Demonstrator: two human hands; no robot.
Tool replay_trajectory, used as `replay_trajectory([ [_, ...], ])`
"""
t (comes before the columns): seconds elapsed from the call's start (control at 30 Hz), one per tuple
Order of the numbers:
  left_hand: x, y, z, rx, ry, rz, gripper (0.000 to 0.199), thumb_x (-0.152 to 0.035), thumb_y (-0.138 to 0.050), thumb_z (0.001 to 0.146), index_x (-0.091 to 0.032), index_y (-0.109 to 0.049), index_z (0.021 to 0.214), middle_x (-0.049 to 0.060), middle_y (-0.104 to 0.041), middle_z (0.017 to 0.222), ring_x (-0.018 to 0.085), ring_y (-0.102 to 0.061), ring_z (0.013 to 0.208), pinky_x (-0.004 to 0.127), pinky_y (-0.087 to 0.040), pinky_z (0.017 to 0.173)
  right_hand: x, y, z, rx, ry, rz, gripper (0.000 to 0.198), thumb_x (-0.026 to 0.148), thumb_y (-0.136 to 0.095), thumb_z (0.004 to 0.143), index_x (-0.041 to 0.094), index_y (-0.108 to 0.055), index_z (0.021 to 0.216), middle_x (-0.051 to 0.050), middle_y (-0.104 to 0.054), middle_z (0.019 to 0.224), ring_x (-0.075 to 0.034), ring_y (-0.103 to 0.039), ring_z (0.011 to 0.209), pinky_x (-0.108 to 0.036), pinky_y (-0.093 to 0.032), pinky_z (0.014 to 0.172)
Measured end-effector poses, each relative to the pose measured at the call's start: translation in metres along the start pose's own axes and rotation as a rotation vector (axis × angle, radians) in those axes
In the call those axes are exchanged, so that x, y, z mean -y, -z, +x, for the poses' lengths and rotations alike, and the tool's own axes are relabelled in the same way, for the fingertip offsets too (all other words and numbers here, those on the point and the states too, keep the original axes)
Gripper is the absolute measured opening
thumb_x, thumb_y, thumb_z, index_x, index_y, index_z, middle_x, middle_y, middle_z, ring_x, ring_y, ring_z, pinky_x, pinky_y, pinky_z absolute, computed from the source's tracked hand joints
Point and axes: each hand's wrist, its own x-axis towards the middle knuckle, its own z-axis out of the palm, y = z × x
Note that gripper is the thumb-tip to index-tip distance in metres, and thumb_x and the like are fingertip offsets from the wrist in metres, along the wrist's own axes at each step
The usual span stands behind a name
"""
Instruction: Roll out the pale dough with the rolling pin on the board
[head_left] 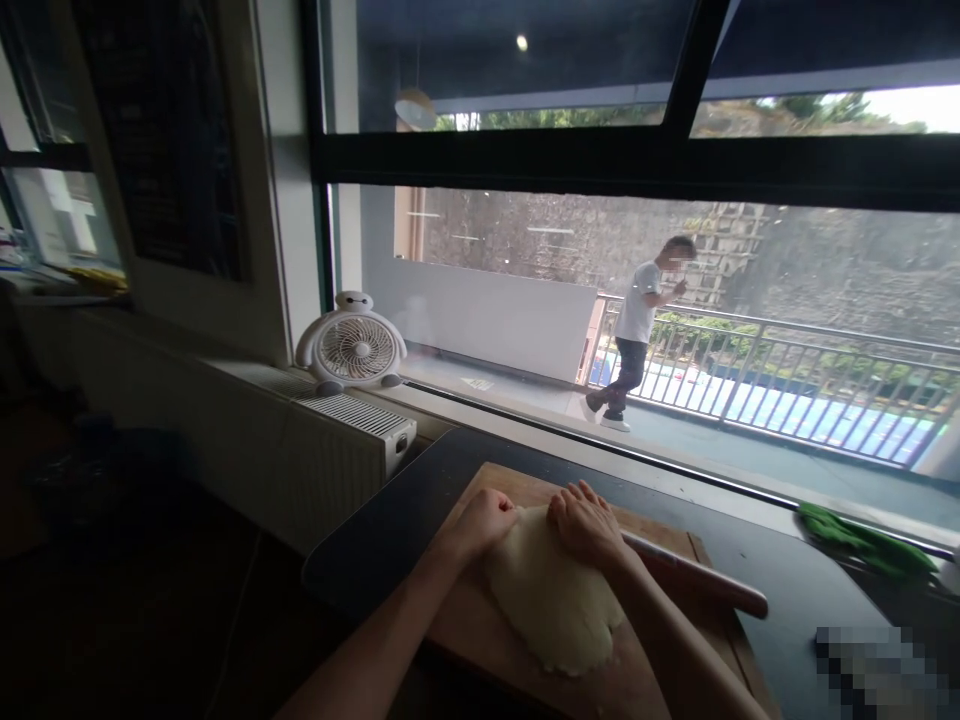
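Note:
A flattened, pale slab of dough (551, 600) lies on a wooden board (495, 482). My left hand (489, 522) has its fingers curled closed at the dough's far left edge, seemingly gripping it. Across the far right part of the dough rests my right hand (589, 522), palm down with its fingers stretched out. A wooden rolling pin (705, 580) lies to the right of the dough, and its left end is hidden behind my right hand and wrist.
The board sits on a dark table (409, 525) against the window. A white fan (358, 348) stands on the radiator (337, 460) at left. Green cloth (862, 540) lies at right, above a blurred-out item (885, 665). Beyond the glass, a person (634, 325) walks by a railing.

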Motion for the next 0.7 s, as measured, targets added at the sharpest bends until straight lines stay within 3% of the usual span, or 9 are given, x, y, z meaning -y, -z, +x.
replay_trajectory([
  [0.17, 0.002, 0.001, -0.002, -0.031, 0.011, -0.003, 0.021, -0.024, -0.046, 0.070, -0.012, -0.062, 0.063, -0.001, -0.052, 0.056, 0.011, -0.045, 0.056, 0.023, -0.024, 0.049, -0.006, 0.007, 0.026, 0.030, -0.079, -0.026, 0.048, 0.048, -0.030, 0.084, 0.017, -0.056, 0.110, -0.018, -0.047, 0.126, -0.036, -0.030, 0.124, -0.052, -0.029, 0.091],
  [0.33, 0.004, -0.001, -0.002, 0.012, -0.040, -0.021, 0.022, -0.025, -0.045, 0.071, -0.013, -0.063, 0.064, 0.000, -0.056, 0.060, 0.012, -0.048, 0.058, 0.022, -0.027, 0.050, 0.001, -0.017, -0.006, -0.091, 0.008, -0.030, 0.060, 0.048, -0.009, 0.089, 0.016, -0.034, 0.133, -0.008, -0.028, 0.143, -0.023, -0.011, 0.133, -0.040, -0.013, 0.105],
  [0.4, 0.002, -0.001, 0.001, 0.037, -0.024, -0.009, 0.023, -0.027, -0.045, 0.071, -0.013, -0.063, 0.066, 0.000, -0.057, 0.061, 0.012, -0.048, 0.059, 0.022, -0.028, 0.050, -0.001, -0.018, -0.003, -0.158, -0.004, -0.049, 0.059, 0.048, -0.010, 0.090, 0.017, -0.036, 0.131, -0.008, -0.028, 0.142, -0.023, -0.010, 0.133, -0.040, -0.011, 0.105],
  [0.57, -0.015, 0.007, 0.013, 0.002, 0.058, 0.105, 0.026, -0.033, -0.046, 0.072, -0.014, -0.057, 0.058, 0.000, -0.051, 0.055, 0.012, -0.045, 0.054, 0.022, -0.026, 0.049, -0.024, 0.001, 0.038, -0.153, -0.143, -0.030, 0.053, 0.045, -0.014, 0.090, 0.018, -0.056, 0.107, -0.014, -0.051, 0.119, -0.025, -0.044, 0.112, -0.040, -0.033, 0.088],
  [0.63, -0.025, 0.010, 0.021, -0.007, 0.081, 0.149, 0.033, -0.040, -0.047, 0.073, -0.015, -0.053, 0.053, -0.001, -0.047, 0.051, 0.011, -0.043, 0.050, 0.023, -0.024, 0.048, -0.038, 0.006, 0.039, -0.180, -0.138, -0.028, 0.052, 0.043, -0.014, 0.091, 0.018, -0.058, 0.101, -0.013, -0.056, 0.109, -0.021, -0.051, 0.101, -0.035, -0.035, 0.083],
  [0.7, -0.036, 0.010, 0.030, 0.076, 0.118, 0.165, 0.038, -0.048, -0.051, 0.070, -0.016, -0.052, 0.050, -0.002, -0.045, 0.049, 0.012, -0.042, 0.047, 0.024, -0.023, 0.047, -0.052, 0.007, 0.028, -0.207, -0.124, -0.035, 0.052, 0.042, -0.013, 0.092, 0.018, -0.058, 0.096, -0.011, -0.060, 0.102, -0.019, -0.054, 0.094, -0.031, -0.036, 0.081],
])
